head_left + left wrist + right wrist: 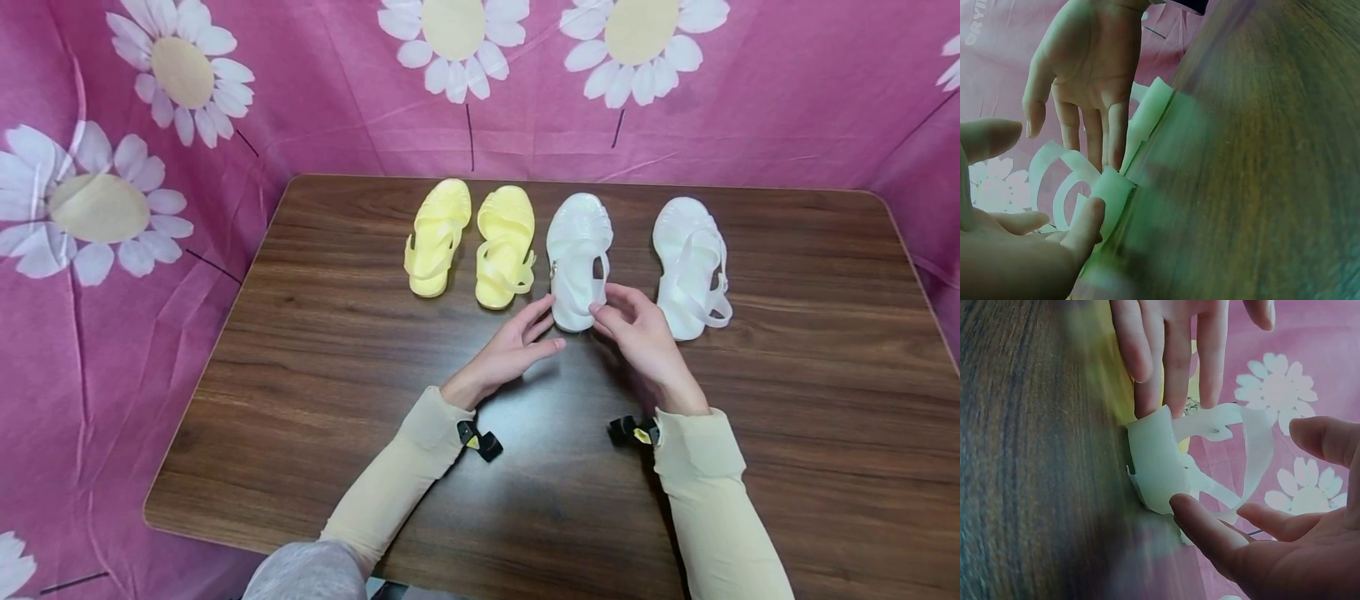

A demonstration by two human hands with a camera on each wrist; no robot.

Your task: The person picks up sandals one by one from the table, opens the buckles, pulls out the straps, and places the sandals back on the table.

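Observation:
A white jelly sandal (pixel 579 218) lies sole down on the wooden table, toe pointing away, between my two hands. On its left side, my left hand (pixel 512 348) has its fingers extended along the heel, the thumb held apart. My right hand (pixel 641 337) is at the heel's right side, fingers loosely straight and thumb raised. Seen in the right wrist view, the heel (pixel 1150 462) stands between the fingertips of both hands, its strap looping upward. A second white sandal (pixel 681 223) lies just right of my right hand.
Two yellow sandals (pixel 444 200) lie side by side left of the white one, toes toward the back. The brown wooden table (pixel 315 358) ends at a pink flowered cloth (pixel 322 92) behind and at the left. Wrist cameras sit on both sleeves.

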